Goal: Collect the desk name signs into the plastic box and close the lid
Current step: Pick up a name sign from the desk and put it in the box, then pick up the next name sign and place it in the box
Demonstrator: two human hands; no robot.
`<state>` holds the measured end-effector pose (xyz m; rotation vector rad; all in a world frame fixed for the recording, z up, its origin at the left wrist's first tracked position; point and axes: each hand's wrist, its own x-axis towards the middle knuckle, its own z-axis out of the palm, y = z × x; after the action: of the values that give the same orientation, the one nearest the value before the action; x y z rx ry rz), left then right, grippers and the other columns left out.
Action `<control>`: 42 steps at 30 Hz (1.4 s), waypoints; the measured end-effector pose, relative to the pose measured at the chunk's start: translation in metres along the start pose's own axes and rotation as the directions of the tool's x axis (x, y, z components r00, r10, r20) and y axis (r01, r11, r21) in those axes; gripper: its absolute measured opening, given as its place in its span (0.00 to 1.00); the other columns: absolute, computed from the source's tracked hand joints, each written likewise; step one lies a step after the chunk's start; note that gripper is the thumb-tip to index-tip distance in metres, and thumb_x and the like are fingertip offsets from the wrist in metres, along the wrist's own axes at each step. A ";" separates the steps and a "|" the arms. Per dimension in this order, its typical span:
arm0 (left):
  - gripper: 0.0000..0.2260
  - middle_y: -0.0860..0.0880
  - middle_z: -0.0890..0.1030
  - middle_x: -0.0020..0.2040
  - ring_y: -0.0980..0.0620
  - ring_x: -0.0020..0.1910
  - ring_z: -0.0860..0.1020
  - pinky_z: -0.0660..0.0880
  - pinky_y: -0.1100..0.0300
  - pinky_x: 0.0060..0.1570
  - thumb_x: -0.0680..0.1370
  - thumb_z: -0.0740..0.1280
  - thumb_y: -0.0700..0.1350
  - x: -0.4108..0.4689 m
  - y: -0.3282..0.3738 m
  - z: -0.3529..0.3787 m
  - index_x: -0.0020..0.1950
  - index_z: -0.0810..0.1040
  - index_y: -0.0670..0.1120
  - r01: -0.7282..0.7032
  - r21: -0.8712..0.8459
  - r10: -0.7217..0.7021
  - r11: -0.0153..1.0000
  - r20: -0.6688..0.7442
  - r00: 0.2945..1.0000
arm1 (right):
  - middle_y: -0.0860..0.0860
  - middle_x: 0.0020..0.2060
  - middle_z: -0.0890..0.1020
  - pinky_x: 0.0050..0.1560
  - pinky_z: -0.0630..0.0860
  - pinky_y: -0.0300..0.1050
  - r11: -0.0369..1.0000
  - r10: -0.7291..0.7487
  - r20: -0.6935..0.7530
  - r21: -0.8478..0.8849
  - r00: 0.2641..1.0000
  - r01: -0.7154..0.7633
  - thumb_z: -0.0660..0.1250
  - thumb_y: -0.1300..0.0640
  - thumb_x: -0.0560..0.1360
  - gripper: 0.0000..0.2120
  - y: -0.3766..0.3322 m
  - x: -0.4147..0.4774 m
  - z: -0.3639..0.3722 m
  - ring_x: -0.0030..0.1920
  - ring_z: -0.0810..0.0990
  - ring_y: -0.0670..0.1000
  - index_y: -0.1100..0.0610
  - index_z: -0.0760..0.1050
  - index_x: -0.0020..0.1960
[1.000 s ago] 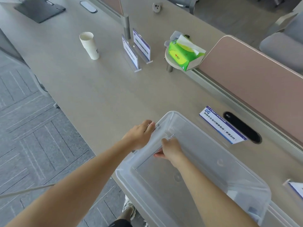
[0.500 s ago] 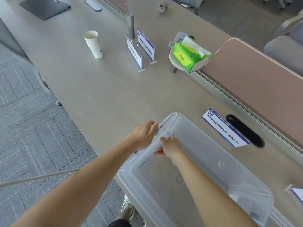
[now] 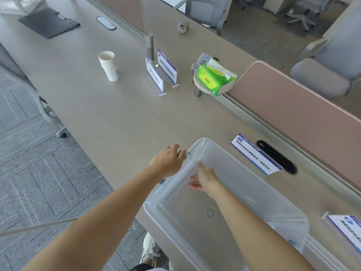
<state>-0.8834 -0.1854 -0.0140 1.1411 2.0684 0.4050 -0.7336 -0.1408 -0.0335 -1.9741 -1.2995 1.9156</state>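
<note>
A clear plastic lid (image 3: 244, 192) lies tilted over the clear plastic box (image 3: 320, 253) at the desk's near edge. My left hand (image 3: 168, 159) grips the lid's far left corner from outside. My right hand (image 3: 204, 178) holds the same end rim, thumb on top and fingers curled under. A blue and white name sign (image 3: 254, 153) lies flat just beyond the box. Two upright name signs (image 3: 154, 76) (image 3: 168, 67) stand further back. Another name sign (image 3: 345, 229) sits at the right edge.
A stack of white paper cups (image 3: 109, 65) stands at the back left. A green tissue box (image 3: 214, 79) rests on a small round shelf by the pink divider (image 3: 293, 106). A black cable slot (image 3: 277, 156) lies behind the flat sign. A dark folder (image 3: 48, 22) lies far back.
Both hands keep their hold on the lid's end and have barely moved. The view has tilted up a little, so more of the far desk shows.
</note>
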 end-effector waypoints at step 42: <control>0.12 0.55 0.71 0.28 0.58 0.27 0.67 0.62 0.67 0.28 0.73 0.72 0.46 -0.264 0.362 0.301 0.32 0.74 0.47 -0.840 -0.044 0.777 0.540 0.408 0.479 | 0.50 0.25 0.74 0.23 0.63 0.32 0.864 -0.166 -0.888 0.079 0.428 0.497 0.62 0.60 0.77 0.15 0.301 -0.338 -0.409 0.24 0.68 0.44 0.58 0.68 0.32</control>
<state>-0.3588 -0.2227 0.1056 2.1154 1.0866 0.4015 -0.1823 -0.3455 0.1301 -1.8369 -0.8594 0.6349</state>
